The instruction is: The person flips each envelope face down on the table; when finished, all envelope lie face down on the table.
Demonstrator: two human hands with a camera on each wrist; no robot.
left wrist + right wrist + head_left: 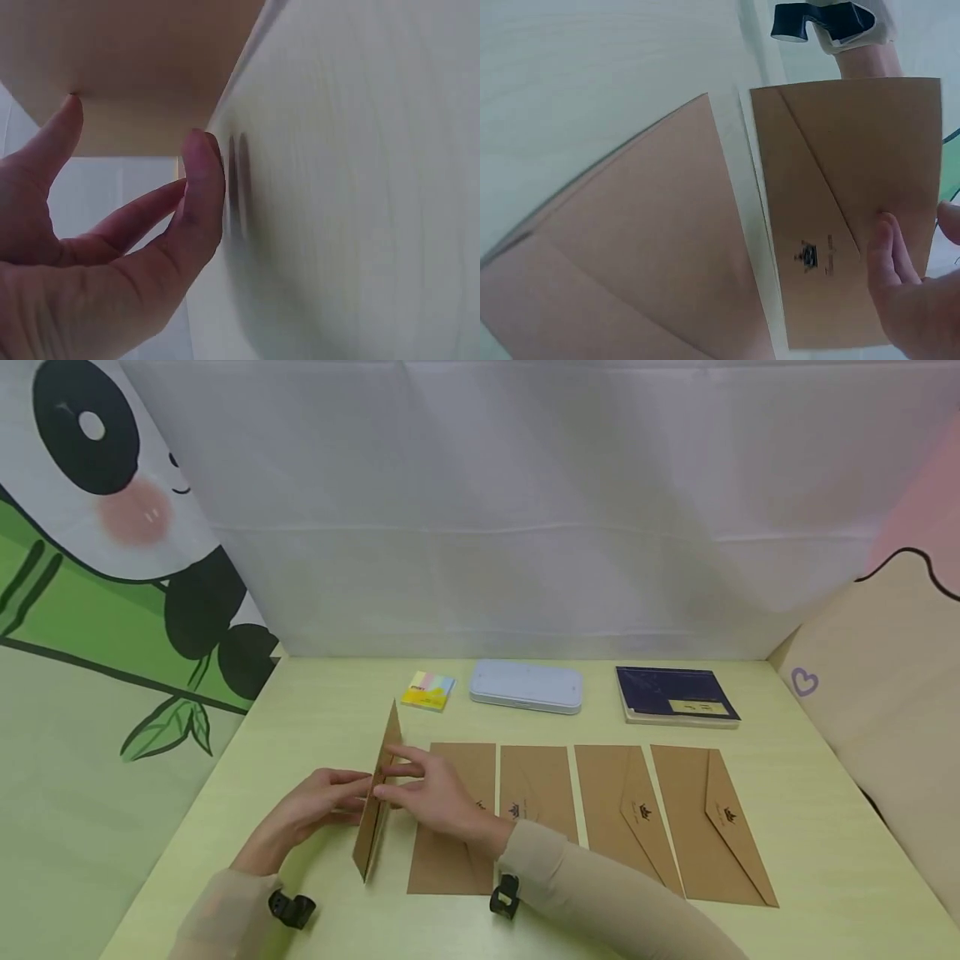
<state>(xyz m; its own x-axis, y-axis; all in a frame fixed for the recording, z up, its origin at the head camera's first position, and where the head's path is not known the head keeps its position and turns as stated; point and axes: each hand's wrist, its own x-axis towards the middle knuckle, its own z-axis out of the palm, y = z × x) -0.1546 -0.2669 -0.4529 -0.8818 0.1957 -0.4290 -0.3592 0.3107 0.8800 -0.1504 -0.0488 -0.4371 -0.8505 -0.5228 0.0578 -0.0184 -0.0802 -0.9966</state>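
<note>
A brown paper envelope [840, 172] stands tilted up on its long edge at the left of the row, its flap and dark crown print facing the right hand. My right hand [438, 793] pinches its upper edge, with fingers against the flap face. From the other side comes my left hand [322, 802]; one digit touches the plain face [142, 67] and the other fingers are near the lower edge, loosely bent. Beside the right forearm lie several more envelopes, including one under the hand [453, 868] and one at the far right [690, 827].
Along the back of the pale table [225, 827] lie a pack of coloured sticky notes [428, 691], a light blue case [527, 685] and a dark blue book [675, 693]. A white sheet [510, 510] hangs behind, with printed side panels.
</note>
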